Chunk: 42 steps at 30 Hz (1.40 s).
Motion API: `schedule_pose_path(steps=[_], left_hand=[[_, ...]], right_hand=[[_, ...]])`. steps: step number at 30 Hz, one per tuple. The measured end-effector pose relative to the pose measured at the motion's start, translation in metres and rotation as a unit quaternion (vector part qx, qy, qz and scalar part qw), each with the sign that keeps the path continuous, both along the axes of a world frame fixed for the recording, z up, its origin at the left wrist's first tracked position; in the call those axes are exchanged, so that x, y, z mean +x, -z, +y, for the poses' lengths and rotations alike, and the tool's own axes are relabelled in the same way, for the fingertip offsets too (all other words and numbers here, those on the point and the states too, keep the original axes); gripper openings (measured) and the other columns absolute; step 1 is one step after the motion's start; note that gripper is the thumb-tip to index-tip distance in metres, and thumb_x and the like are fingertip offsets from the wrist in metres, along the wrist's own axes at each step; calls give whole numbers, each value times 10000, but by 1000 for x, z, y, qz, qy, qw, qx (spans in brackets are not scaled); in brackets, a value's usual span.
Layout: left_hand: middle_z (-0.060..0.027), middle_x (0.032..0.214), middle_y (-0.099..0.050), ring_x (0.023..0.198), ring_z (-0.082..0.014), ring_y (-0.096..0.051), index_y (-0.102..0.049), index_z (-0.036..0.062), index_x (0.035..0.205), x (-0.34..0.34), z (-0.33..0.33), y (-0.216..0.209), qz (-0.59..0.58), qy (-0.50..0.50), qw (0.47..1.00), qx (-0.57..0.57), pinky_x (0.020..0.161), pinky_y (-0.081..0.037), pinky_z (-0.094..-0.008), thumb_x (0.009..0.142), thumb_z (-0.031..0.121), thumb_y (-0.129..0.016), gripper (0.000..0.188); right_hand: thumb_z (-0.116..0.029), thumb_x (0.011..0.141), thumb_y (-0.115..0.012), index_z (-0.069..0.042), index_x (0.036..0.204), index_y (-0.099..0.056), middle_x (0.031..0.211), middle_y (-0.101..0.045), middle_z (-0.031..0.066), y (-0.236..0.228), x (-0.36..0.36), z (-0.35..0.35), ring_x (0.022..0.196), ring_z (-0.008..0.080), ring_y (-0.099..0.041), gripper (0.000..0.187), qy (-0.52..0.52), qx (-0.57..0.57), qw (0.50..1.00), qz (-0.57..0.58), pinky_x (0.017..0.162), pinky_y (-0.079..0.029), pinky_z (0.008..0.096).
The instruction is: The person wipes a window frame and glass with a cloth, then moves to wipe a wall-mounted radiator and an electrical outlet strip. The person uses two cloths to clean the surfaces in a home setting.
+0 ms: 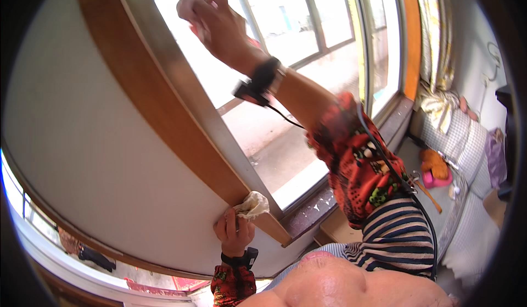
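My left hand [234, 233] is low by the bottom end of the brown wooden window trim [211, 169]. Its fingers are closed round a crumpled whitish cloth [254, 205], which rests against the trim. High up, my right hand [222, 29] is raised in front of the window glass [280, 21], its arm stretched across the view. Those fingers are bent and closed, smeared by motion; a pale patch shows at them, but I cannot tell what it is. Black bands with a device sit on both wrists, and a cable [379, 148] runs along the right sleeve.
Below the window runs a dark, stained sill [310, 213], with a cardboard box [343, 227] under it. On the right, a patterned curtain [433, 32] hangs above a bed or seat with light checked covers [450, 131], an orange plush toy [433, 164] and a purple cloth [495, 156].
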<state>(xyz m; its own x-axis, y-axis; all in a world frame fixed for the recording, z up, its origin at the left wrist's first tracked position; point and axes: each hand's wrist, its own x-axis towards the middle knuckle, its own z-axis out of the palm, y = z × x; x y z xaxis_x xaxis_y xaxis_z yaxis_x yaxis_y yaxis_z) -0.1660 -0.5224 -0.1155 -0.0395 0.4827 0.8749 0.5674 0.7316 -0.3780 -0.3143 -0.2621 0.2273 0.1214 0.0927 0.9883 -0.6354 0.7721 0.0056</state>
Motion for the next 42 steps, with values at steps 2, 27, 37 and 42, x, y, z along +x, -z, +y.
schedule_pose_path(steps=[2, 27, 37, 42], left_hand=[[-197, 1351, -559, 1103, -390, -520, -559, 64, 1211, -1, 2, -3, 13, 6, 1000, 4, 899, -481, -502, 933, 156, -513, 297], [-205, 1306, -493, 1144, -334, -511, -527, -31, 1245, 2, -1, -35, 62, -17, 998, -8, 948, -428, -446, 984, 154, -559, 321], [-202, 1179, -629, 962, -369, -636, -575, 9, 1212, -3, 10, -38, 49, 52, 997, -9, 769, -490, -458, 966, 176, -587, 298], [-167, 1223, -644, 983, -331, -644, -609, 39, 1208, -5, 13, -42, 91, 66, 994, 1, 767, -482, -437, 952, 155, -593, 281]], right_hand=[[-104, 842, -701, -148, 1006, -616, 1042, -608, 162, -34, -5, -4, 916, 399, -649, 190, 1, -28, 998, 59, 688, -546, 495], [-43, 920, -601, -31, 1120, -556, 1083, -502, 202, 608, 84, 37, 929, 372, -608, 205, 95, -503, 717, -473, 826, -524, 439], [-9, 797, -647, 3, 1049, -618, 983, -692, 77, 607, 230, -53, 951, 147, -637, 253, -340, -420, 622, -567, 873, -503, 302], [-32, 798, -682, 9, 1114, -627, 1004, -669, 52, 589, 332, -23, 926, 118, -617, 324, -339, -522, 479, -619, 847, -509, 275]])
